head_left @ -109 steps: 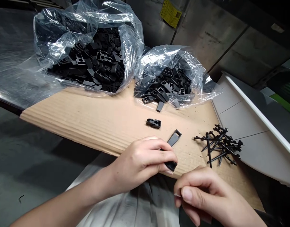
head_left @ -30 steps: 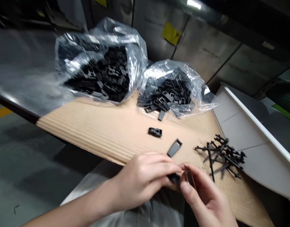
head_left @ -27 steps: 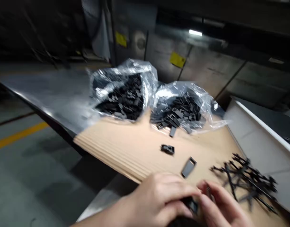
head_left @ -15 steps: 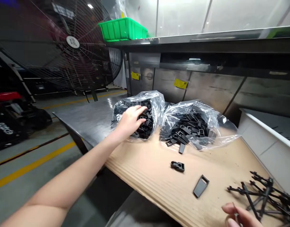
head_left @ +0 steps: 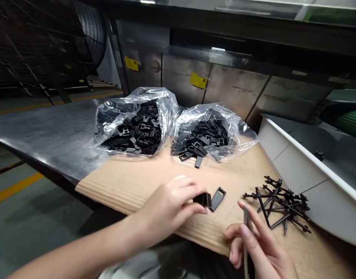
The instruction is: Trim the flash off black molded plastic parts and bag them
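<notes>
My left hand [head_left: 178, 199] is closed around a small black plastic block [head_left: 206, 199] just above or on the cardboard, its fingers hiding much of it. Right beside the block lies a flat black tapered clip [head_left: 217, 199] with a rectangular slot. My right hand [head_left: 259, 244], at the lower right, grips a thin metal tool [head_left: 246, 221] between thumb and fingers; its exact kind I cannot make out. Beyond that hand a pile of thin black plastic rods [head_left: 282, 201] spreads over the cardboard.
Two clear plastic bags stand at the back: a left bag [head_left: 166, 97] of small black parts and a right bag [head_left: 238, 124] of black clips. A white-rimmed bin [head_left: 300, 155] borders the right side. Cardboard [head_left: 131, 182] covers part of the metal table [head_left: 64, 135].
My left hand has moved from the left bag toward me and now grips the block near the clip. My right hand has come further into view with the metal tool. The view has shifted.
</notes>
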`<state>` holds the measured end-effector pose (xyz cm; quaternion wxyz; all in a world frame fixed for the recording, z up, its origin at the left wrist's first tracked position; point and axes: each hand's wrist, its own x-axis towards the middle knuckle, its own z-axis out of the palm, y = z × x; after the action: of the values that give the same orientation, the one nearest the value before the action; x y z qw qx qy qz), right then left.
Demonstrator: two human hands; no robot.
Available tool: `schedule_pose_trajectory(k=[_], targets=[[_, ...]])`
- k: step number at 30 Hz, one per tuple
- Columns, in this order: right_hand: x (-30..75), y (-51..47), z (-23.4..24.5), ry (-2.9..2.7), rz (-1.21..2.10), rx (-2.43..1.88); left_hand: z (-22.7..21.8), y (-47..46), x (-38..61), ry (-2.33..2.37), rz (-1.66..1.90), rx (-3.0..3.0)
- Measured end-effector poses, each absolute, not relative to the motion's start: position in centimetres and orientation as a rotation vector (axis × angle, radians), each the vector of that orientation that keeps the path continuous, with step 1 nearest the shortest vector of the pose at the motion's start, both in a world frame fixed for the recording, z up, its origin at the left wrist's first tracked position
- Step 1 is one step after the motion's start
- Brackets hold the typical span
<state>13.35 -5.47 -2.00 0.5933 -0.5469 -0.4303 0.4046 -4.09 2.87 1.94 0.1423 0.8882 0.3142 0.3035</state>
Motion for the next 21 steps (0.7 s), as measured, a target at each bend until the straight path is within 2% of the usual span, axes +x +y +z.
schedule_pose_trajectory(k=[3,7,12,21], targets=[[12.8,-5.8,-1.8,-1.253,0.682,-1.388,0.8,0.9,-3.8,0.875,1.105,2.285],[12.9,-5.9,-1.3,-1.551,0.428,-1.396,-1.0,-0.2,-2.7,0.913,1.312,2.200],[13.4,-5.7,-1.5,-1.894,0.209,-1.381,-1.7,0.0,-2.8,0.891,1.374,2.244],[12.4,-5.7,-1.4,-1.862,0.248,-1.481,-1.7,-0.2,-3.3,0.814,1.273,2.238]])
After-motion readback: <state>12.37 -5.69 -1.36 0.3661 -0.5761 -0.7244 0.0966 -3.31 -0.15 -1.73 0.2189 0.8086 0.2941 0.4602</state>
